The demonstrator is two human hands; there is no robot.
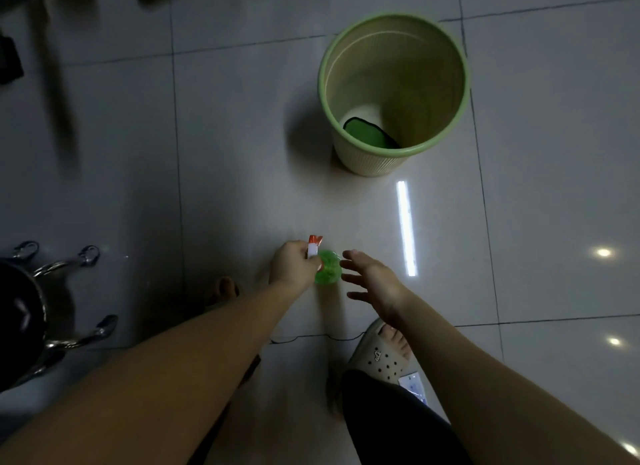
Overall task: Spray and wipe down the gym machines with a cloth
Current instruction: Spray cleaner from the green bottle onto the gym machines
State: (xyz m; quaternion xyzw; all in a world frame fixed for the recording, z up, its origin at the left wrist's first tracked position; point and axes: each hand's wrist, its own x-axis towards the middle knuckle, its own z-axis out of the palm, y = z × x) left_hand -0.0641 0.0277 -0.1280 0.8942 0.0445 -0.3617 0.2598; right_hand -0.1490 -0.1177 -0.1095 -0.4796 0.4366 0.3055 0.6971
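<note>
clog point(379, 355): pale, with holes, on the right foot, nearest in view, under the right forearm on the tiled floor point(242, 152).
stool point(20, 312): dark seat on shiny metal legs, at the left edge, well apart from both hands.
left hand point(292, 265): fingers curled round the white trigger head of the spray bottle point(329, 272), gripping it from the left.
spray bottle: green body seen from above, orange nozzle point(314, 239) pointing away from the person; it sits between the two hands, whether it stands on the floor or is lifted i cannot tell.
right hand point(372, 282): fingers spread wide and straight, holding nothing, just beside the bottle's right side; touching or not i cannot tell.
bucket point(323, 83): pale green, upright on the floor beyond the hands and to the right, well apart from them.
cloth point(369, 133): green with a dark edge, lying at the bottom of the bucket, far from either hand.
far left: dark blurred shapes on the floor, too dim to make out.
</note>
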